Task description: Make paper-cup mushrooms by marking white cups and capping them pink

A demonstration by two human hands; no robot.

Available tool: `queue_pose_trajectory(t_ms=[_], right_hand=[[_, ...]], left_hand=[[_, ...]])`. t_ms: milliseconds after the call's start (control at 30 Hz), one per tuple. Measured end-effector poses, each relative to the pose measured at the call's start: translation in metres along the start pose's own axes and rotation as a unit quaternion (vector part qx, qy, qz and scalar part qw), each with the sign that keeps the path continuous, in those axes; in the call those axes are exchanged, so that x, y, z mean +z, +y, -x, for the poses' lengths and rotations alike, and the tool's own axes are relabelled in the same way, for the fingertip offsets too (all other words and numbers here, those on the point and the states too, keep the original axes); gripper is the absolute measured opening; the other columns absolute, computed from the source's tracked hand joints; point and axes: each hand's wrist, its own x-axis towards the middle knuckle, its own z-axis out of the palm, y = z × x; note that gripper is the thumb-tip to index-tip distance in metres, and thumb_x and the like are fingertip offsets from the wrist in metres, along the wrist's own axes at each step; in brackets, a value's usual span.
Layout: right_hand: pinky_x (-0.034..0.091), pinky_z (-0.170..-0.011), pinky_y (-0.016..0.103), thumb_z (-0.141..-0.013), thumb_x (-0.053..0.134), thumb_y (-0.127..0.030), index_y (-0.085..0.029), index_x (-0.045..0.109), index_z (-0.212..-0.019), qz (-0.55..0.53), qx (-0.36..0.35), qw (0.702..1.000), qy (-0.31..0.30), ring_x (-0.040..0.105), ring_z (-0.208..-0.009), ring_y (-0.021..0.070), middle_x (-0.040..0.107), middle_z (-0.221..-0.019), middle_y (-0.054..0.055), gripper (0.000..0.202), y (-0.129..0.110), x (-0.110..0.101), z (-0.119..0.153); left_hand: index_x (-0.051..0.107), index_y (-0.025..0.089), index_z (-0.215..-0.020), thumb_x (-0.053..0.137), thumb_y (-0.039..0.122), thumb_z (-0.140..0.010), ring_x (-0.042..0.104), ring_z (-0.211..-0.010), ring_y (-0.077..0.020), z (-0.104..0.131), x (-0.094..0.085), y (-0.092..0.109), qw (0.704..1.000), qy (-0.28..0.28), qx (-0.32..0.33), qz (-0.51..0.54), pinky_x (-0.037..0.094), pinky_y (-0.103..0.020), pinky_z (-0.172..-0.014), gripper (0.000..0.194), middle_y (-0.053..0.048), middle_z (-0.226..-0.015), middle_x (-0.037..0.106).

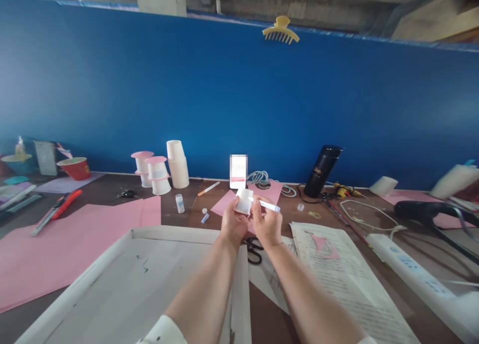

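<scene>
My left hand (235, 221) is closed around a small white paper cup (244, 201), tilted in front of me. In my right hand (266, 226) is a white marker (270, 205), its tip end pointing left at the cup. Whether the tip touches the cup I cannot make out. Behind the cup a phone (238, 172) with a lit screen stands upright against the blue partition. Pink paper (272, 192) lies under and behind my hands. A small lilac cap (205, 218) rests on the table to their left, and black-handled scissors (254, 254) lie just below my wrists.
Paper cups with pink discs (157, 170) and a stack of cups (177, 167) stand at the back left. A white tray-like box (168, 264) fills the front left. To the right are a black bottle (322, 172), printed sheets (348, 269) and a power strip (407, 264).
</scene>
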Motion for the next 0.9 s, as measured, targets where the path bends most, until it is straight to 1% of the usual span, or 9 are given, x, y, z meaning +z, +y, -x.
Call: queue_pose_trajectory(t_ms=[133, 233, 400, 533, 633, 900], right_hand=[[0.053, -0.067, 0.028, -0.091, 0.046, -0.038, -0.014, 0.067, -0.096, -0.004, -0.004, 1.0, -0.004, 0.066, -0.079, 0.019, 0.07, -0.089, 0.011, 0.032, 0.001, 0.0, 0.0], [0.053, -0.07, 0.028, -0.091, 0.046, -0.037, -0.015, 0.067, -0.097, -0.007, -0.007, 1.0, -0.003, 0.067, -0.08, 0.0194, 0.071, -0.089, 0.011, 0.031, 0.002, 0.0, 0.0], [0.054, -0.073, 0.029, -0.091, 0.047, -0.033, -0.016, 0.066, -0.101, -0.012, -0.023, 0.999, 0.031, 0.066, -0.085, 0.0192, 0.07, -0.096, 0.01, 0.027, 0.004, -0.001, -0.001], [0.054, -0.076, 0.031, -0.091, 0.047, -0.033, -0.016, 0.066, -0.1, -0.002, -0.032, 0.998, 0.046, 0.066, -0.088, 0.0199, 0.07, -0.096, 0.011, 0.027, 0.005, -0.001, -0.003], [0.054, -0.075, 0.03, -0.091, 0.047, -0.032, -0.016, 0.067, -0.101, 0.003, -0.033, 0.998, 0.045, 0.066, -0.087, 0.0196, 0.07, -0.096, 0.01, 0.027, 0.006, -0.001, -0.003], [0.054, -0.075, 0.029, -0.09, 0.049, -0.032, -0.016, 0.067, -0.101, -0.003, -0.028, 0.999, 0.037, 0.066, -0.086, 0.0196, 0.07, -0.095, 0.01, 0.026, 0.006, -0.001, -0.002]], left_hand=[[0.064, 0.011, -0.091, 0.061, 0.018, -0.077, 0.066, -0.064, -0.0168, 0.001, 0.0, 0.001, 1.0, 0.002, 0.001, -0.004, 0.052, -0.026, -0.061, 0.016, -0.008, -0.075, 0.07], [0.064, 0.012, -0.09, 0.063, 0.019, -0.076, 0.066, -0.067, -0.0171, -0.002, -0.002, 0.0, 1.0, -0.005, 0.006, -0.004, 0.053, -0.026, -0.063, 0.015, -0.008, -0.078, 0.07], [0.063, 0.013, -0.09, 0.067, 0.018, -0.073, 0.066, -0.071, -0.0167, -0.01, -0.007, -0.004, 1.0, 0.015, 0.02, -0.006, 0.052, -0.025, -0.065, 0.018, -0.007, -0.082, 0.069], [0.063, 0.014, -0.091, 0.068, 0.017, -0.072, 0.066, -0.074, -0.0169, -0.01, -0.008, -0.005, 1.0, 0.017, 0.015, -0.011, 0.052, -0.027, -0.066, 0.021, -0.007, -0.085, 0.069], [0.063, 0.013, -0.091, 0.069, 0.017, -0.071, 0.066, -0.074, -0.0172, -0.008, -0.007, -0.005, 1.0, 0.014, 0.01, -0.014, 0.053, -0.028, -0.067, 0.021, -0.007, -0.086, 0.069], [0.064, 0.011, -0.09, 0.068, 0.016, -0.072, 0.065, -0.07, -0.0157, -0.007, -0.007, -0.006, 1.0, 0.005, 0.01, -0.022, 0.052, -0.025, -0.066, 0.019, -0.007, -0.082, 0.069]])
